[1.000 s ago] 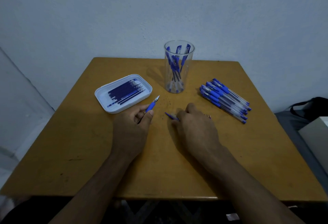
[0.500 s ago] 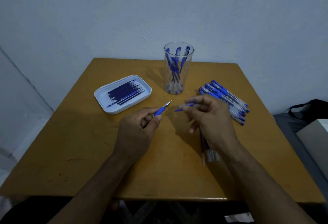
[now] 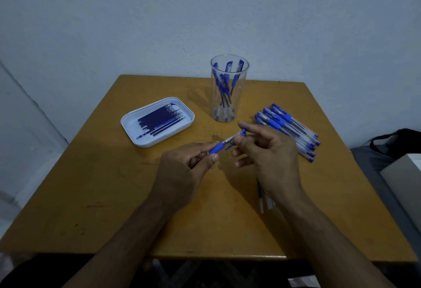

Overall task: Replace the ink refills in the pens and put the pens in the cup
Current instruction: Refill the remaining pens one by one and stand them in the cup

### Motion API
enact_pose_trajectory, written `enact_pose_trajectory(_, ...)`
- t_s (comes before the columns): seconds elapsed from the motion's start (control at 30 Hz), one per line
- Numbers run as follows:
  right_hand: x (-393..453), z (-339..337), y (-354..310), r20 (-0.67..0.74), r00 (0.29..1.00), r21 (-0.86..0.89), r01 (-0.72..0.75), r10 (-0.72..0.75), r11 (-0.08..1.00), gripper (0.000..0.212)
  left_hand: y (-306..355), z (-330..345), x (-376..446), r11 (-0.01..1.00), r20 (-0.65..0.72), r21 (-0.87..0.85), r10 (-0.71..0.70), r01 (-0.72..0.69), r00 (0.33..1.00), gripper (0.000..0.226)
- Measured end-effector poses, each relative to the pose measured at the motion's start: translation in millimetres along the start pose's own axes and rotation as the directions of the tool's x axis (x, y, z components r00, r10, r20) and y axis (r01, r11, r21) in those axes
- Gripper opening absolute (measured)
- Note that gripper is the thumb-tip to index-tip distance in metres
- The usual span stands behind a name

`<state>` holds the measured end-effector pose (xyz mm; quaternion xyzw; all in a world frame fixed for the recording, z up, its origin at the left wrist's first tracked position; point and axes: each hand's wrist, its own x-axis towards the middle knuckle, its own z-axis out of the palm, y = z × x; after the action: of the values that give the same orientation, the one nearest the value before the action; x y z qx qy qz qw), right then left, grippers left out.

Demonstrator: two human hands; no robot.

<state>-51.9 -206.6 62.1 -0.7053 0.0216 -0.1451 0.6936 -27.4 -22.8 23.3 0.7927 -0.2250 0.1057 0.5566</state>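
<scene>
My left hand [image 3: 182, 169] grips a blue pen [image 3: 216, 148] by its rubber grip, metal tip pointing up and right. My right hand [image 3: 266, 157] pinches a blue pen cap [image 3: 242, 133] right at that tip, forefinger stretched out above it. A clear plastic cup [image 3: 224, 112] with several blue pens stands behind the hands. A white tray [image 3: 129, 126] of dark blue refills lies to the left. A pile of capped blue pens [image 3: 287, 128] lies to the right. Several used refills [image 3: 262, 203] lie partly hidden under my right forearm.
The wooden table [image 3: 114, 208] stands against a pale wall. A dark bag [image 3: 401, 141] and a grey box [image 3: 405, 178] sit beyond the table's right edge.
My right hand picked the cap up from the table and brought it left to the pen's tip. My left hand lifted the pen a little and moved right.
</scene>
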Motion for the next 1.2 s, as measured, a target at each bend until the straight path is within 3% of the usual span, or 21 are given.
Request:
enact_pose_trajectory(0.2,3,-2,-2,-0.077,0.997,0.034,0.009,-0.006,0.999,0.037,-2,1,1,1.0,-0.006,-0.001,-0.007,0.007,1.0,0.03)
enact_pose_trajectory(0.5,0,1,5,0.011,1.0,-0.037,0.026,-0.025,0.999,0.028,0,3,2,0.999,0.033,-0.042,-0.012,0.013,0.999,0.034)
enact_pose_trajectory(0.87,4,-4,8,0.019,0.999,0.022,-0.044,0.044,0.999,0.027,-8,7,5,0.992,0.091,-0.096,-0.078,0.086,0.993,0.033)
enact_pose_trajectory(1.2,1,1,9,0.071,0.992,0.044,-0.109,0.106,0.993,0.029,-8,7,3,0.996,0.078,-0.063,-0.064,0.069,0.995,0.031)
